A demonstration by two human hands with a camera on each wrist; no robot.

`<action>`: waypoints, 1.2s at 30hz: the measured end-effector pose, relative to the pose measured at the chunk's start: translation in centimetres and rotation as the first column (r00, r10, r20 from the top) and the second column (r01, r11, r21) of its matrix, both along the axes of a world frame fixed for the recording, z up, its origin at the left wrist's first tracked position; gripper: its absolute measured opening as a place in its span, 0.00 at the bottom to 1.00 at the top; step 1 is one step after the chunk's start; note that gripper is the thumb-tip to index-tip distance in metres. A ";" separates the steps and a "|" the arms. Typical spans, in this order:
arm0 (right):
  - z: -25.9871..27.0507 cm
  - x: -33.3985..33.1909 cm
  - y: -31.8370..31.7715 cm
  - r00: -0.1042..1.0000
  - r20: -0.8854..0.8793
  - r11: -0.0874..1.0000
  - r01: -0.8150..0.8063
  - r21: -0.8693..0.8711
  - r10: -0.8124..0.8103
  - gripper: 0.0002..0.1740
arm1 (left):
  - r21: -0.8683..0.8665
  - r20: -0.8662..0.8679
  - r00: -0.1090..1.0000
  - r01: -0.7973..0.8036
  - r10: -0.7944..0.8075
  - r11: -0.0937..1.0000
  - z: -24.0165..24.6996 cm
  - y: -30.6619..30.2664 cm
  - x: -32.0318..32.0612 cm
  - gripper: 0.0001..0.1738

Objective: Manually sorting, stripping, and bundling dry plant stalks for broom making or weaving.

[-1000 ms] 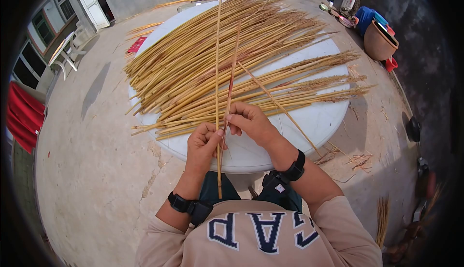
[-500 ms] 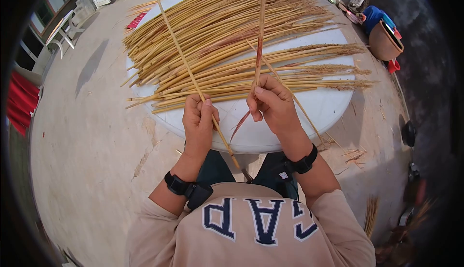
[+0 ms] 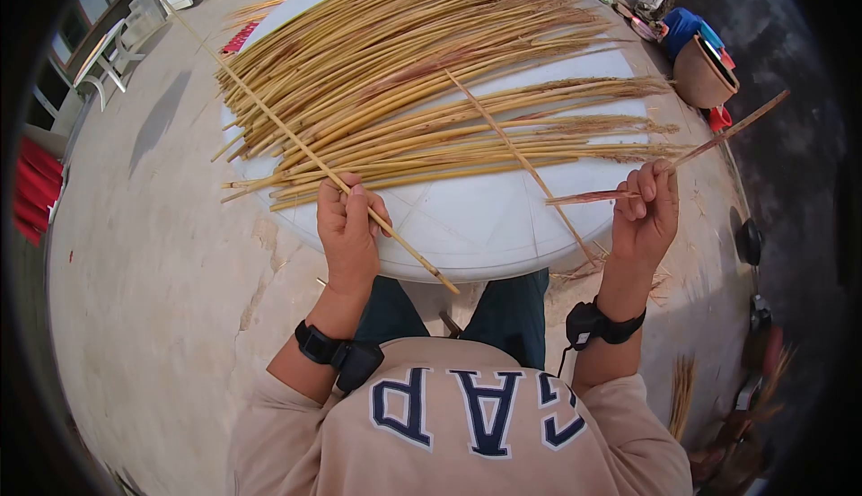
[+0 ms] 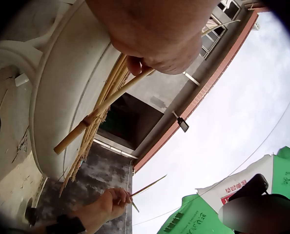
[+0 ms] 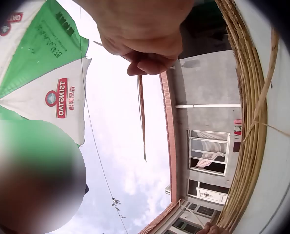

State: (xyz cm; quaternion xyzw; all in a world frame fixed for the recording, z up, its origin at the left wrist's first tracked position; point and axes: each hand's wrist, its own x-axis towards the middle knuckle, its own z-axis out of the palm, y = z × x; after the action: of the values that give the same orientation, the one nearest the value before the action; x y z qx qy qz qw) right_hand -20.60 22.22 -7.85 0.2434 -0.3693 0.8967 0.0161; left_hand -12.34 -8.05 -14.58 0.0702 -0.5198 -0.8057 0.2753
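Observation:
My left hand [image 3: 348, 231] grips a long, bare yellow reed stalk [image 3: 269, 119] near its thick end, at the table's front edge. The stalk slants up to the far left across the bundle. Out to the right, my right hand [image 3: 648, 213] pinches a dry reddish-brown leaf sheath [image 3: 732, 126], which sticks out on both sides of the fingers. In the right wrist view the sheath [image 5: 142, 117] hangs thin and narrow beyond the curled fingers. Many reed stalks with feathery tips [image 3: 404, 65] lie side by side on the round white table [image 3: 431, 263].
Another loose sheath [image 3: 512, 141] lies across the front stalks and over the table edge. A brown pot [image 3: 705, 74] and a blue container [image 3: 680, 34] stand at the right wall. A white chair [image 3: 103, 61] is at the left. Dry scraps litter the ground.
The hands were close together on the stalk and sheath, then parted. The right hand has carried the sheath away to the right. The left-hand stalk has tilted over to the left.

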 end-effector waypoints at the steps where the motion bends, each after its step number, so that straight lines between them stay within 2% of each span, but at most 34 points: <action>1: 0.1 -1.6 3.0 1.000 -0.012 0.959 0.003 -0.283 -0.006 0.14 | -0.028 0.005 1.000 0.000 0.000 1.000 0.0 0.0 0.1 0.05; 2: 1.0 -2.2 3.6 1.000 -0.024 0.841 -0.002 -0.542 -0.012 0.19 | -0.027 -0.002 1.000 0.007 -0.007 1.000 0.0 -0.1 0.1 0.05; 3: 1.4 -2.3 3.9 0.999 -0.031 0.842 -0.002 -0.540 -0.017 0.19 | -0.060 0.012 1.000 0.013 -0.012 0.998 0.1 0.0 0.2 0.05; 5: 2.3 -2.2 3.7 0.945 0.315 0.855 0.231 -0.465 -0.083 0.27 | -0.095 0.015 1.000 0.023 -0.021 0.995 0.2 0.1 0.3 0.05; 6: 1.5 -2.2 2.2 0.926 0.322 0.947 0.266 -0.179 -0.199 0.27 | -0.092 0.023 0.999 0.040 -0.038 0.995 0.3 0.0 0.2 0.05; 7: 0.4 -1.9 0.8 0.928 0.247 0.956 0.241 0.169 -0.278 0.26 | -0.089 0.032 0.998 0.057 -0.054 0.994 0.3 0.0 0.2 0.05; 8: -1.0 -1.5 -0.5 0.934 0.150 0.841 0.212 0.497 -0.325 0.24 | -0.096 0.024 0.998 0.059 -0.057 0.994 0.4 0.1 0.3 0.05; 9: -2.5 -1.4 -1.7 0.949 0.060 0.696 0.183 0.695 -0.310 0.23 | -0.069 0.030 0.997 0.075 -0.073 0.995 0.4 0.2 0.4 0.05; 10: -3.4 -0.9 -3.4 0.918 -0.161 0.424 0.316 0.849 -0.361 0.24 | -0.047 0.033 0.996 0.084 -0.082 0.995 0.6 0.1 0.4 0.05; 11: -3.7 -0.5 -4.4 0.921 -0.167 0.445 0.321 0.836 -0.351 0.24 | -0.068 0.021 0.998 0.068 -0.067 0.995 0.6 0.0 0.4 0.05; 12: -4.0 0.0 -5.3 0.848 -0.434 0.150 0.492 0.858 -0.303 0.22 | -0.078 0.026 0.997 0.077 -0.075 0.994 0.5 0.0 0.4 0.05; 13: -4.3 0.4 -6.0 0.733 -0.656 -0.144 0.640 0.755 -0.178 0.20 | -0.086 0.035 0.996 0.086 -0.084 0.993 0.4 0.1 0.5 0.05; 14: -4.4 0.4 -6.4 0.731 -0.659 -0.122 0.648 0.752 -0.179 0.20 | -0.102 0.034 0.997 0.075 -0.072 0.992 0.2 0.2 0.4 0.05; 16: -4.7 0.2 -6.3 0.799 -0.559 -0.147 0.539 0.829 -0.222 0.15 | -0.099 0.041 0.997 0.075 -0.071 0.992 0.4 0.3 0.4 0.05; 19: -6.0 -0.8 -5.2 0.737 -0.649 -0.138 0.634 0.761 -0.189 0.10 | -0.111 0.036 0.996 0.088 -0.085 0.990 0.2 0.0 0.4 0.04; 21: -5.0 -1.2 -3.9 0.731 -0.590 0.033 0.637 0.770 -0.342 0.06 | -0.111 0.076 0.994 0.091 -0.083 0.990 0.5 0.2 0.5 0.05; 23: -3.7 -2.3 -0.7 0.704 -0.391 0.271 0.631 0.727 -0.593 0.03 | -0.114 0.069 0.994 0.087 -0.080 0.990 0.3 0.1 0.6 0.05; 24: -3.1 -2.8 1.8 0.660 -0.217 0.444 0.677 0.587 -0.720 0.04 | -0.108 0.082 0.992 0.106 -0.097 0.988 0.2 0.0 0.6 0.05; 25: -2.6 -3.7 4.4 0.621 -0.009 0.568 0.722 0.395 -0.783 0.06 | -0.107 0.092 0.989 0.123 -0.114 0.987 0.2 0.0 0.6 0.05; 26: -2.6 -5.0 7.6 0.610 0.164 0.627 0.774 0.084 -0.775 0.09 | -0.107 0.071 0.992 0.115 -0.108 0.987 0.2 0.0 0.5 0.04; 27: -2.5 -5.7 9.6 0.622 0.326 0.579 0.783 -0.228 -0.712 0.13 | -0.119 0.061 0.992 0.115 -0.108 0.986 0.2 -0.1 0.6 0.04; 28: -1.8 -5.5 9.5 0.622 0.326 0.574 0.783 -0.239 -0.712 0.13 | -0.123 0.077 0.990 0.124 -0.115 0.985 0.2 -0.1 0.6 0.04; 29: -0.9 -5.0 9.4 0.648 0.576 0.597 0.738 -0.314 -0.499 0.16 | -0.124 0.094 0.988 0.137 -0.126 0.983 0.2 0.0 0.5 0.04; 30: -0.2 -4.6 9.3 0.615 0.755 0.591 0.703 -0.395 -0.228 0.19 | -0.117 0.102 0.986 0.143 -0.131 0.983 0.5 0.1 0.6 0.04; 32: -2.0 -4.9 7.8 0.698 0.661 0.752 0.585 -0.304 -0.275 0.18 | -0.126 0.101 0.983 0.162 -0.150 0.979 0.5 -0.1 0.4 0.04; 34: -3.9 -4.5 4.7 0.781 0.442 0.857 0.513 -0.052 -0.441 0.17 | -0.136 0.117 0.979 0.183 -0.167 0.974 0.9 0.0 0.6 0.03; 35: -3.3 -3.3 2.2 0.785 0.417 0.873 0.485 0.050 -0.459 0.15 | -0.136 0.130 0.971 0.219 -0.202 0.966 1.4 0.0 0.9 0.03; 36: -3.0 -2.7 0.5 0.842 0.386 0.924 0.365 0.110 -0.378 0.13 | -0.163 0.151 0.963 0.245 -0.221 0.956 1.9 -0.1 1.1 0.04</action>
State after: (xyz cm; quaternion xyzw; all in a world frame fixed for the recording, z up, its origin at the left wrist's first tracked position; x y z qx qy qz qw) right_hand -23.25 22.70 -10.84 -0.0208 -0.4194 0.9009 0.1097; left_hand -11.25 -8.12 -12.68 0.0359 -0.6122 -0.7758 0.1486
